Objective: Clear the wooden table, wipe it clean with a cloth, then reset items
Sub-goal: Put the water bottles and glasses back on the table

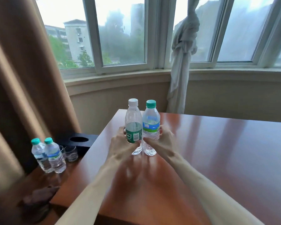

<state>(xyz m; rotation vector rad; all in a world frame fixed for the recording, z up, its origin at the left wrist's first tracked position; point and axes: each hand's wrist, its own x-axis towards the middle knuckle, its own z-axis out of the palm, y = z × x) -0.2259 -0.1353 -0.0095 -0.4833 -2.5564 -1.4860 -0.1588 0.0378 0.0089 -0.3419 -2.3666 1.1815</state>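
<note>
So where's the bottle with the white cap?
The clear plastic bottle with the white cap is held upright in the left hand, over the wooden table's far-left corner, beside the green-capped bottle.

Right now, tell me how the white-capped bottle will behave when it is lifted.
The white-capped bottle looks mostly empty, so probably light. Its thin clear plastic may dent under the left hand that grips it. Tall and narrow, it would likely tip easily if nudged on the glossy table.
</note>
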